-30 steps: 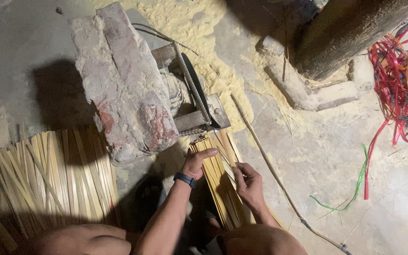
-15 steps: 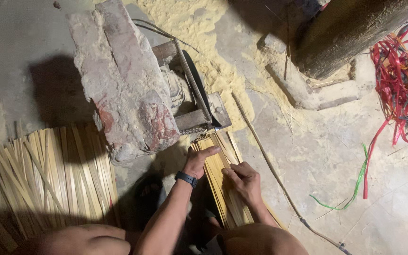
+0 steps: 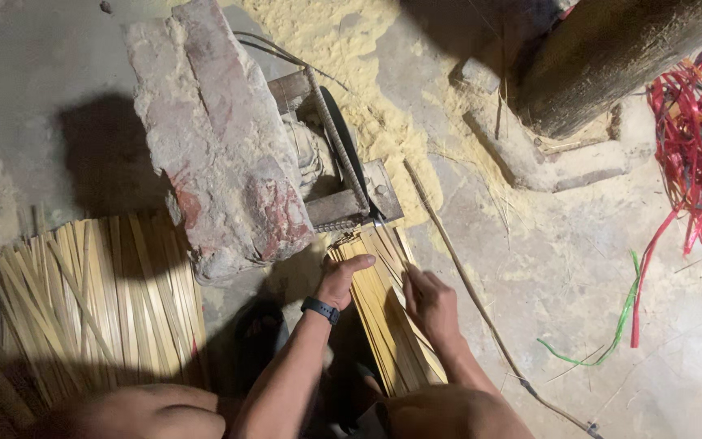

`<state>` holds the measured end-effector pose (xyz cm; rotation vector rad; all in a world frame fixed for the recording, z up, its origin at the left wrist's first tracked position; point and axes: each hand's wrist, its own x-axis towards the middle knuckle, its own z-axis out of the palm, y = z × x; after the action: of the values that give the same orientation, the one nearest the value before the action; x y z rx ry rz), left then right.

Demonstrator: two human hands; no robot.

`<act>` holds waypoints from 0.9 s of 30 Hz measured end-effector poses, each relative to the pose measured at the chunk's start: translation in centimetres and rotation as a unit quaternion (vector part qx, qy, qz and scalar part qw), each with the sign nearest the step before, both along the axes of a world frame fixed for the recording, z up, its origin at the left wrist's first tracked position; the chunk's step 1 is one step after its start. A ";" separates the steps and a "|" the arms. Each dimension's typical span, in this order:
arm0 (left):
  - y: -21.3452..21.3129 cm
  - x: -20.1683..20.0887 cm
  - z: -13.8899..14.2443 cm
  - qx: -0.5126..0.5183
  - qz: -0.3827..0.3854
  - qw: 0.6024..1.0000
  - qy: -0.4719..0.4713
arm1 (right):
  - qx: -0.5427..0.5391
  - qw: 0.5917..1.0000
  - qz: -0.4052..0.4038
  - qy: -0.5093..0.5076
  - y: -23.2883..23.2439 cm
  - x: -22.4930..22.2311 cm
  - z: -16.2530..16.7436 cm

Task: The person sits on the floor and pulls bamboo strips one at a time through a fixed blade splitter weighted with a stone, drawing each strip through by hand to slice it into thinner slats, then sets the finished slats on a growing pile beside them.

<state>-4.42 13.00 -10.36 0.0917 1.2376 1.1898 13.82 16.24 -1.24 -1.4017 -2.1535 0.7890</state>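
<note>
Concrete floor (image 3: 530,268) bears bamboo strips (image 3: 91,293), stone block (image 3: 213,146), sawdust (image 3: 367,97).

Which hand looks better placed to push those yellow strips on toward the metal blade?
Probably the left hand: it rests at the bundle of strips nearest the blade. The right hand sits farther back.

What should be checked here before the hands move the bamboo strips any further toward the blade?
1. Left hand flat on the bundle of bamboo strips: ok.
2. Right hand on the bundle too: ok.
3. Fingers clear of the blade: ok, both hands lie below it.
4. Strip ends aligned at the metal cutter: cannot tell, shadowed.
5. Brick slab resting against the cutter: ok.
6. Loose stick apart from the bundle: ok.
</note>
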 end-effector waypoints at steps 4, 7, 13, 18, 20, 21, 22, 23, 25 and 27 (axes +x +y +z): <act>0.0 0.1 -0.5 0.018 0.009 1.000 0.020 | 0.046 0.998 -0.007 0.036 2.1 -3.2 0.7; 0.0 -0.2 -0.9 -0.007 -0.008 1.000 0.021 | 0.035 0.998 0.000 0.047 3.5 -5.3 0.9; 0.2 -0.2 -1.5 -0.011 0.008 1.000 0.008 | 0.091 0.995 0.019 0.027 4.7 -6.5 0.7; 0.4 -0.1 -0.8 -0.022 -0.025 0.999 0.022 | -0.018 0.997 -0.003 -0.069 2.1 -1.9 2.2; 0.4 0.0 0.0 0.000 -0.015 0.999 0.028 | 0.188 0.978 0.045 -0.075 0.3 0.0 2.6; 0.3 0.1 0.4 0.008 -0.009 1.000 0.019 | 0.286 0.953 0.068 -0.076 -0.6 0.7 2.6; 0.4 0.2 0.9 0.016 -0.005 1.000 0.011 | 0.171 0.983 0.070 -0.026 -1.3 1.1 2.4; 0.5 0.3 1.3 0.025 0.000 1.000 0.004 | 0.053 0.996 0.070 0.027 -1.8 1.3 2.1; 0.6 0.4 1.9 0.028 0.000 0.999 -0.034 | -0.083 0.994 0.038 0.065 -2.0 1.3 1.3; 0.7 0.3 1.9 0.043 0.000 0.997 -0.069 | -0.121 0.992 -0.023 0.032 -1.4 0.8 0.7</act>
<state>-4.08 13.65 -8.44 0.0728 1.0655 1.2284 14.60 14.81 -0.57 -1.5154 -2.0216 1.0912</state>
